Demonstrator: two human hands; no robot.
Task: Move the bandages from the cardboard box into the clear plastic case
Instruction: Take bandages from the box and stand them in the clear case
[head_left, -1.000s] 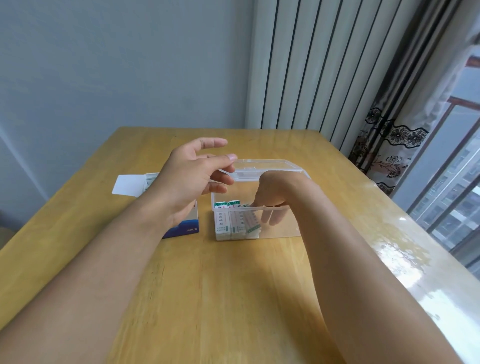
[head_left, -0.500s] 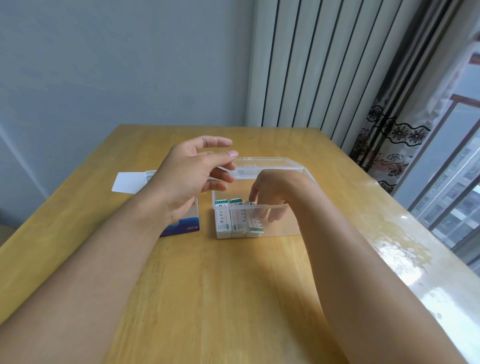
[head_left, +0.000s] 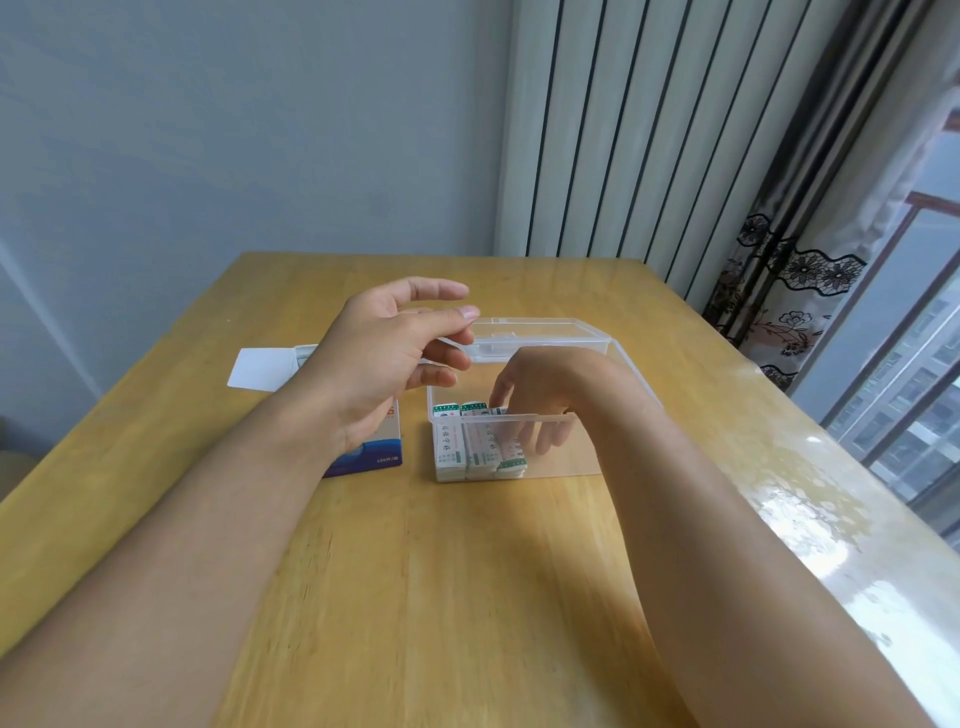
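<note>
The clear plastic case (head_left: 566, 457) stands open mid-table, its lid (head_left: 540, 340) tipped back. Three stacks of white-and-green bandages (head_left: 462, 447) stand on edge at its left end; the rightmost leans. My right hand (head_left: 545, 384) reaches down into the case, its spread fingers showing through the front wall right beside the leaning stack. My left hand (head_left: 379, 358) hovers open and empty above the blue-and-white cardboard box (head_left: 376, 460), its thumb close to the lid's left edge. The box is mostly hidden under that hand; its white flap (head_left: 260, 369) sticks out to the left.
The wooden table (head_left: 467, 597) reaches the wall at the back, and its right edge has a glossy glare. A white radiator (head_left: 623, 130) and a patterned curtain (head_left: 779, 291) stand behind, with a window at the right.
My right hand has lifted a little inside the case, its fingers still by the third stack, which now leans. My left hand has hardly moved.
</note>
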